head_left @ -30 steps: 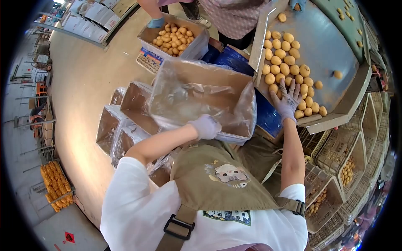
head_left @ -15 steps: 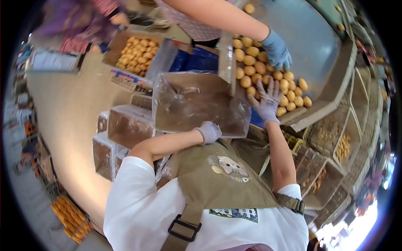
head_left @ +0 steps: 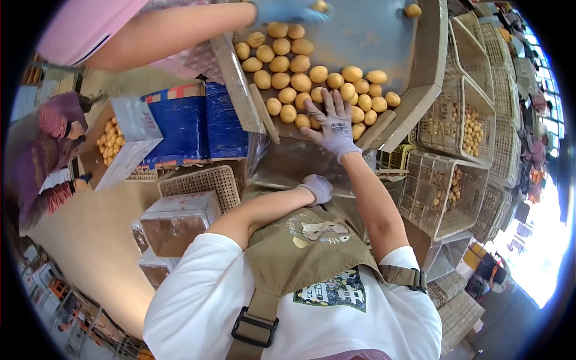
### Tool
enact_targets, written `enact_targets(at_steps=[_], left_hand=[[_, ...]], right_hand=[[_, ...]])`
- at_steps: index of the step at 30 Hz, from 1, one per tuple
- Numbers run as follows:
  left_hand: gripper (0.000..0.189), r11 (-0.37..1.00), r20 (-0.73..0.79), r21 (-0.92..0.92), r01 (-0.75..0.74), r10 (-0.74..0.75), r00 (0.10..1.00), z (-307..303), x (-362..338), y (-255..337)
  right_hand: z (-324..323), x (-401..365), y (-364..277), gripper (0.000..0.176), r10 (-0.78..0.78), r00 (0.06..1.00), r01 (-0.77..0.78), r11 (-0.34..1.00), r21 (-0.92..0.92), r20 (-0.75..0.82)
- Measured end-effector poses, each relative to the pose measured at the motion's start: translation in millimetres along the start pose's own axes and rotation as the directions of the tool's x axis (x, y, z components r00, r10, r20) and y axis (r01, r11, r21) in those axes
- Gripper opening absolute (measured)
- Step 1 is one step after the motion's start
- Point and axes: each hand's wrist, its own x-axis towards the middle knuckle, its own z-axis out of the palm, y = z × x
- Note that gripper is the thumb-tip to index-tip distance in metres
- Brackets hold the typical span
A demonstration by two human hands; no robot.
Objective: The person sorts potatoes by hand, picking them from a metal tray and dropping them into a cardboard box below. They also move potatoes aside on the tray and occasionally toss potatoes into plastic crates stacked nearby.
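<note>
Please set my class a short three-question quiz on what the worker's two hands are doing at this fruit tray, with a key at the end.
1. True or false: the right hand lies open, fingers spread, on the yellow fruit.
2. What does the left hand grip?
A. the edge of the plastic-lined box
B. a wire basket
C. a single fruit
3. Fill in the missing word: the other person's hand, at the far end of the tray, wears a ____ glove.

Key: 1 true; 2 A; 3 blue.
</note>
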Motion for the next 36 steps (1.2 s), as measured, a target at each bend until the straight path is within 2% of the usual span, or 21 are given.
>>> enact_targets(at_steps=[2,3,4,5,6,7,8,9,11,13,15,17,19,21,23,26,29,30,31,33,36], left_hand=[[0.064,0.951,0.003,-0.310,-0.010,0.011,1.000,-3.8,-2.9,-16.4],[0.054,0.892,0.012,-0.453,0.016,-0.011,1.000,-11.2,-7.8,-20.9],[0.052,0.763,-0.084,-0.646,-0.009,-0.059,0.995,18.3,18.4,-41.0],[0.052,0.595,-0.168,-0.801,-0.059,-0.129,0.977,47.9,44.4,-60.3],[0.055,0.193,-0.106,-0.978,-0.080,-0.127,0.986,27.1,20.8,-62.4],[0.059,-0.248,-0.052,-0.966,-0.076,-0.099,0.994,-2.5,-12.1,-64.4],[0.065,-0.400,-0.112,-0.901,-0.167,-0.157,0.981,-14.8,-24.4,-71.0],[0.072,-0.535,-0.159,-0.805,-0.257,-0.222,0.962,-22.5,-30.7,-76.6],[0.083,-0.647,-0.232,-0.680,-0.345,-0.256,0.938,-36.9,-34.1,-80.6],[0.097,-0.756,-0.297,-0.561,-0.336,-0.195,0.935,-43.0,-31.2,-75.2],[0.103,-0.855,-0.364,-0.426,-0.297,-0.138,0.921,-47.3,-24.7,-67.3],[0.116,-0.842,-0.392,-0.419,-0.338,-0.168,0.904,-54.7,-21.7,-54.8],[0.121,-0.850,-0.386,-0.393,-0.350,-0.193,0.902,-59.7,-21.3,-51.6],[0.123,-0.877,-0.397,-0.352,-0.328,-0.178,0.900,-60.7,-18.3,-52.6],[0.122,-0.900,-0.352,-0.308,-0.308,-0.192,0.916,-60.0,-14.2,-52.5],[0.121,-0.901,-0.372,-0.316,-0.296,-0.169,0.913,-59.9,-12.2,-55.9],[0.118,-0.873,-0.409,-0.347,-0.342,-0.187,0.893,-60.4,-10.6,-56.5],[0.117,-0.876,-0.420,-0.343,-0.339,-0.180,0.890,-60.2,-10.1,-57.5],[0.115,-0.879,-0.430,-0.339,-0.335,-0.172,0.886,-60.2,-9.6,-58.5],[0.113,-0.902,-0.470,-0.320,-0.291,-0.115,0.875,-60.8,-10.7,-58.4],[0.111,-0.910,-0.465,-0.322,-0.260,-0.087,0.881,-65.7,-17.1,-55.1]], right_hand=[[-3.1,0.2,0.4,0.078,-0.001,1.000,0.001,1.000,0.007,0.007],[-4.5,-0.8,-0.6,0.077,-0.002,1.000,0.002,1.000,0.012,0.011],[-6.3,-0.6,-1.9,0.077,0.005,1.000,-0.005,1.000,0.001,0.017],[-5.5,-1.1,-1.4,0.077,0.004,1.000,-0.004,1.000,0.009,0.016],[-4.1,-1.0,0.1,0.078,0.001,1.000,-0.001,1.000,0.017,0.015],[-3.6,-0.5,1.3,0.078,-0.006,1.000,0.006,1.000,0.023,0.012],[-6.2,-0.1,0.7,0.077,-0.013,1.000,0.013,1.000,0.027,0.008],[-10.2,-0.9,-2.5,0.076,-0.014,1.000,0.013,0.999,0.039,0.026],[-22.6,0.1,-6.7,0.073,-0.020,0.998,0.017,0.998,0.059,0.060],[-40.5,2.4,13.9,0.049,-0.214,0.974,0.191,0.949,0.249,0.069],[-96.8,21.6,32.2,0.040,0.107,0.927,-0.236,0.912,0.336,0.360],[-104.0,38.4,82.7,0.041,0.355,0.934,-0.358,0.927,0.109,0.047],[-90.2,50.6,117.0,0.047,0.478,0.876,-0.476,0.878,-0.044,0.062],[-103.5,58.8,97.8,0.057,0.517,0.831,-0.500,0.856,-0.130,0.205],[-94.1,58.0,97.0,0.058,0.572,0.803,-0.586,0.809,0.049,0.168],[-80.9,46.3,97.3,0.059,0.555,0.824,-0.563,0.784,0.262,0.110],[-61.3,25.3,91.2,0.054,0.545,0.837,-0.349,0.593,0.725,-0.043],[-77.3,16.5,72.7,0.048,0.572,0.813,-0.252,0.178,0.951,0.108],[-78.6,7.2,65.4,0.048,0.548,0.832,-0.088,-0.029,0.996,0.090],[-96.8,-17.4,35.6,0.055,0.489,0.866,0.082,-0.345,0.935,0.104],[-115.4,-46.9,16.6,0.064,0.268,0.961,0.138,-0.669,0.731,0.064]])
